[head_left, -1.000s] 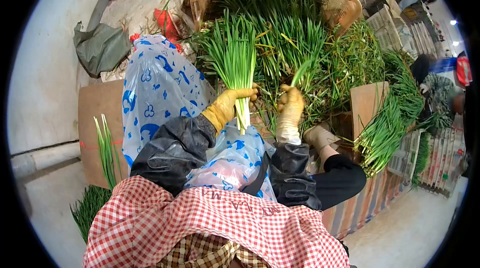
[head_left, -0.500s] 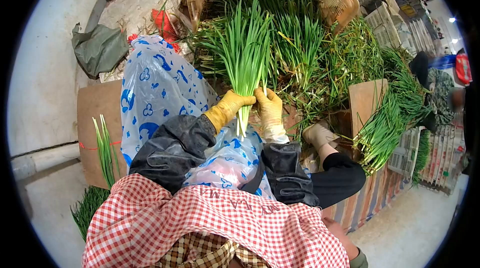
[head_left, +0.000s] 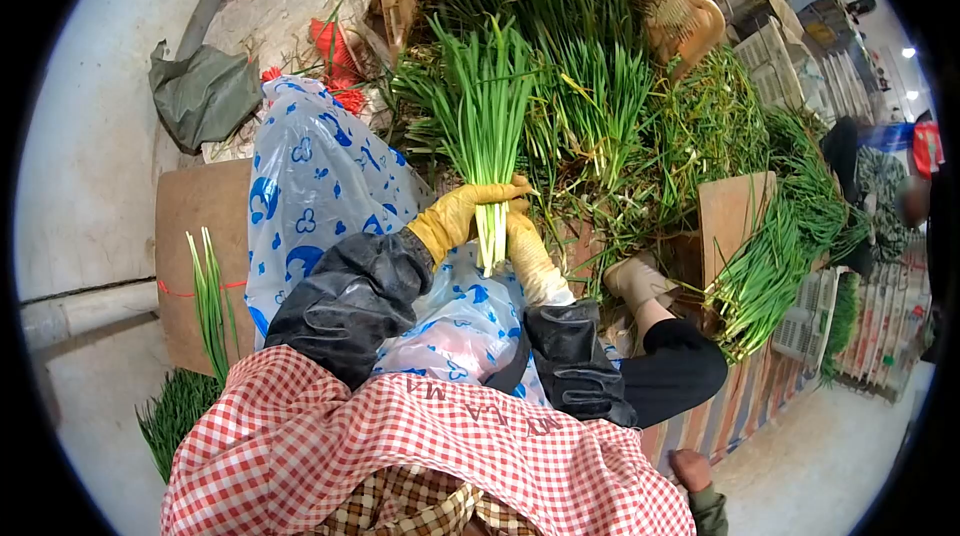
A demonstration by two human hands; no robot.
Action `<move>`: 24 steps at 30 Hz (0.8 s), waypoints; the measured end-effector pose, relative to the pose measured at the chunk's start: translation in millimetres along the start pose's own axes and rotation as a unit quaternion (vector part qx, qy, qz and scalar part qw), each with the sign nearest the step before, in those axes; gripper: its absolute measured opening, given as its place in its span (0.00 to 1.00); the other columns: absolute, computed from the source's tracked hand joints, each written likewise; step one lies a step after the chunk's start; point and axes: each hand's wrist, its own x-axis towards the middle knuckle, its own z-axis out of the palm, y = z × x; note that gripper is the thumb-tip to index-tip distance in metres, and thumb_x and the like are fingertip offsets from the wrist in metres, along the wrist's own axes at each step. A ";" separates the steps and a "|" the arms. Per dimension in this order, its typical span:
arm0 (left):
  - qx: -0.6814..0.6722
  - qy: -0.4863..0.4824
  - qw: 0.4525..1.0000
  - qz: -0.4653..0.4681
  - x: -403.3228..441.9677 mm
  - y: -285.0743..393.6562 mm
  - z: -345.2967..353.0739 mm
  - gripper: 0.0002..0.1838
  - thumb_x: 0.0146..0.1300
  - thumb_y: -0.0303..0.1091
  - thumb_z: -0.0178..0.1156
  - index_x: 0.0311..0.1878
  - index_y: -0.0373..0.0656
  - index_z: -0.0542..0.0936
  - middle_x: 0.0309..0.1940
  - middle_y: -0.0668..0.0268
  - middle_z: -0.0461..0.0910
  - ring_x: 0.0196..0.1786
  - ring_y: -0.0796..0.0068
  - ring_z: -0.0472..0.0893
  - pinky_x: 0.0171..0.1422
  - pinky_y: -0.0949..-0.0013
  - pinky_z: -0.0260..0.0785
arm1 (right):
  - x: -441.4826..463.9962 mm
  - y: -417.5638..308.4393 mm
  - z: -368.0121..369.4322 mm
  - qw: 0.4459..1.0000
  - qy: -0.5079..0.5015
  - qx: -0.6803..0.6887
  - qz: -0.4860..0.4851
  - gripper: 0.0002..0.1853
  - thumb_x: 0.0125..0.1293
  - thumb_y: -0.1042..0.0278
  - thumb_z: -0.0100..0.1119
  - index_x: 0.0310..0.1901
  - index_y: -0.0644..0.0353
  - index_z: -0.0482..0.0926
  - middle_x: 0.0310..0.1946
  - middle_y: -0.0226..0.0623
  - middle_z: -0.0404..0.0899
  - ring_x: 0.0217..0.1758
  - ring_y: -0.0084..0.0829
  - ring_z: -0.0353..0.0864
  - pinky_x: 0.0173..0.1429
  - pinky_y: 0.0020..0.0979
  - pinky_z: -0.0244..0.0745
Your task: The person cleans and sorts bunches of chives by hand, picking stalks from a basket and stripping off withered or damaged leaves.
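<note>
My left hand, in a yellow glove, is wrapped round a bunch of green chives. The thumb crosses the front of the pale stems, whose cut-looking ends hang below toward my lap. My right hand, gloved in yellow with a whitish cuff, presses against the right side of the same stems. Part of its fingers is hidden behind the bunch. Under both hands, a clear plastic sheet with blue prints covers my lap.
A big crate ahead is full of chives, with loose trimmings spilling around it. Another chive pile lies on the right by a cardboard piece. A few stalks rest on a board at left. A person sits far right.
My right hand has moved in against the stems, and its fingers are now partly behind the bunch. The leaves stand straighter and closer together. A bare hand has come into view at lower right.
</note>
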 end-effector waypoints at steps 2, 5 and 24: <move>-0.018 -0.014 1.000 0.011 -2.9 0.7 2.7 0.17 0.59 0.29 0.60 0.52 0.38 0.74 0.52 0.57 0.77 0.55 0.61 0.76 0.59 0.60 0.71 | -13.7 -53.3 25.4 0.999 0.038 0.016 0.033 0.17 0.69 0.56 0.45 0.49 0.60 0.73 0.40 0.31 0.76 0.39 0.24 0.73 0.43 0.25 0.69; -0.041 0.002 0.999 0.002 -3.8 5.9 2.0 0.16 0.59 0.27 0.59 0.51 0.38 0.74 0.48 0.57 0.79 0.49 0.65 0.80 0.54 0.63 0.74 | -22.4 -73.9 4.4 0.988 0.117 0.031 0.097 0.11 0.72 0.64 0.44 0.40 0.61 0.73 0.41 0.38 0.76 0.40 0.26 0.75 0.46 0.30 0.74; 0.074 0.000 0.997 -0.033 -2.9 -2.3 1.5 0.15 0.64 0.38 0.56 0.47 0.35 0.76 0.24 0.68 0.76 0.28 0.74 0.78 0.34 0.69 0.75 | 73.0 -145.1 -0.7 0.948 0.250 -0.044 -0.194 0.10 0.68 0.70 0.50 0.45 0.57 0.80 0.24 0.23 0.75 0.17 0.14 0.65 0.18 0.17 0.58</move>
